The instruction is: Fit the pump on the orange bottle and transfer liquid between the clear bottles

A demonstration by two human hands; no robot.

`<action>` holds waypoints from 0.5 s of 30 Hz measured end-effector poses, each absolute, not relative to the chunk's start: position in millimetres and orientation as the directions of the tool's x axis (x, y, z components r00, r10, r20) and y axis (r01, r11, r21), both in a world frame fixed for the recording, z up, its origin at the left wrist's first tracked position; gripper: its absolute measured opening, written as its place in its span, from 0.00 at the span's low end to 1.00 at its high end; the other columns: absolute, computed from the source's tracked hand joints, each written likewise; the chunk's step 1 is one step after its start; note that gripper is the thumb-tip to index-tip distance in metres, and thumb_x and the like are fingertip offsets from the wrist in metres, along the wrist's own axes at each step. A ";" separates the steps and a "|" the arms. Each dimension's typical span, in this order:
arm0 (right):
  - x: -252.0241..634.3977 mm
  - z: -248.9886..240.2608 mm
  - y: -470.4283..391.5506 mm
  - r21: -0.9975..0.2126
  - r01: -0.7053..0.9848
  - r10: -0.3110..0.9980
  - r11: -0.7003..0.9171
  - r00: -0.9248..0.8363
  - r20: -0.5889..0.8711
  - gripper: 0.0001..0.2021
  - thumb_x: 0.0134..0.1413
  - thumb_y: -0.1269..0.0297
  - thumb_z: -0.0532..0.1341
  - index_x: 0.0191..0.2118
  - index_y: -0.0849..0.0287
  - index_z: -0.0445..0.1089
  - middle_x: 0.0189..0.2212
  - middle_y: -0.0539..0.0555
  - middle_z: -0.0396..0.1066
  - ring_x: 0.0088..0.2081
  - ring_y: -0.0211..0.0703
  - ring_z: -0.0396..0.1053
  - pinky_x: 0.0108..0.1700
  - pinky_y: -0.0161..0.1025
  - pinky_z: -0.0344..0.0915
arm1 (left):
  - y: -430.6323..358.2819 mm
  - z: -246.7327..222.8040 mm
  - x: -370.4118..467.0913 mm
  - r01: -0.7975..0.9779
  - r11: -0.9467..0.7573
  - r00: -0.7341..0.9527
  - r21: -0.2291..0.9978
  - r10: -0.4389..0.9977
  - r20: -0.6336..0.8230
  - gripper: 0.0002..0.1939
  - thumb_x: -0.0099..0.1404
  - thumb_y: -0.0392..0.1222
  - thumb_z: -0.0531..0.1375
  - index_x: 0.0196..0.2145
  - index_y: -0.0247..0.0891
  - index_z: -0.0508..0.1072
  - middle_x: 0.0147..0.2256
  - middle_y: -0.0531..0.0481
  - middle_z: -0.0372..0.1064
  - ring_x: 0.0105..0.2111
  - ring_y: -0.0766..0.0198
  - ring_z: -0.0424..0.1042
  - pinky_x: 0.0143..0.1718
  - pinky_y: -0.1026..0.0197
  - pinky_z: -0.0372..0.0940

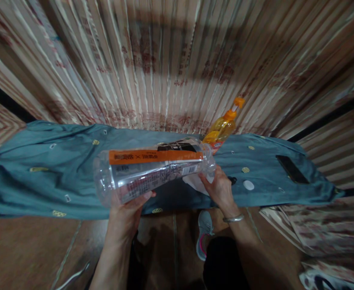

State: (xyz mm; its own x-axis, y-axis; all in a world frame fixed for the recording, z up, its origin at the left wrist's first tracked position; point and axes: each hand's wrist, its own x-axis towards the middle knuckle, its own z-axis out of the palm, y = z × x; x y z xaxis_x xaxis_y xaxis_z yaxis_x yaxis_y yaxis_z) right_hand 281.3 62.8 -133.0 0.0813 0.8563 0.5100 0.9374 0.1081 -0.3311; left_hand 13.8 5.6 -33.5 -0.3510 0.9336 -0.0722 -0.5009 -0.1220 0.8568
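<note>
A large clear plastic bottle (153, 169) with an orange and grey label lies on its side in the air over the cloth-covered table. My left hand (130, 207) is closed around the underside of its wide base end, thumb along the label. At the narrower neck end, my right hand (219, 187) grips the bottle, its fingers partly hidden behind it. Below the neck, by the right hand, there is a white tissue-like piece (196, 183); whether the fingers touch it I cannot tell. Just behind the neck stands a yellow pump bottle (223, 128) with an orange top.
On the blue-green tablecloth (59, 173), a round white lid (248, 185) and a small black object (233, 180) sit right of my right hand. A dark phone (291, 168) lies farther right. A pleated curtain (165, 72) hangs behind the table.
</note>
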 end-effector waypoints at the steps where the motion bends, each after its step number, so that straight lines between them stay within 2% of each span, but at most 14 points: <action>1: 281.3 -132.9 62.7 -0.335 0.936 0.858 0.111 0.080 0.507 0.41 0.63 0.31 0.45 0.54 0.69 0.68 0.38 0.69 0.78 0.39 0.56 0.77 0.40 0.48 0.72 | 5.7 -32.5 14.3 -0.498 -0.117 -0.353 0.859 0.932 -0.077 0.20 0.34 0.32 0.78 0.28 0.40 0.81 0.27 0.53 0.80 0.25 0.62 0.78 0.23 0.67 0.74; 5: 280.8 -132.9 62.2 -0.340 0.935 0.859 0.100 0.091 0.503 0.41 0.64 0.31 0.45 0.54 0.69 0.68 0.38 0.68 0.77 0.39 0.56 0.77 0.40 0.48 0.72 | 6.9 -29.1 15.9 -0.496 -0.119 -0.379 0.860 0.921 -0.092 0.21 0.30 0.31 0.77 0.26 0.40 0.80 0.25 0.54 0.78 0.23 0.63 0.77 0.21 0.68 0.73; 11: 281.7 -132.9 62.2 -0.335 0.935 0.862 0.112 0.076 0.501 0.38 0.65 0.33 0.46 0.53 0.68 0.68 0.39 0.69 0.77 0.40 0.56 0.76 0.41 0.48 0.72 | 6.8 -34.3 12.4 -0.504 -0.125 -0.350 0.854 0.934 -0.070 0.20 0.34 0.31 0.78 0.28 0.40 0.80 0.27 0.53 0.80 0.25 0.61 0.79 0.23 0.66 0.74; 15: 281.9 -132.6 62.5 -0.340 0.933 0.863 0.114 0.077 0.499 0.39 0.64 0.33 0.46 0.53 0.68 0.68 0.38 0.68 0.77 0.39 0.57 0.76 0.40 0.49 0.73 | 6.1 -34.6 12.8 -0.506 -0.120 -0.356 0.854 0.931 -0.080 0.21 0.34 0.31 0.77 0.28 0.40 0.80 0.26 0.53 0.80 0.25 0.62 0.79 0.23 0.67 0.74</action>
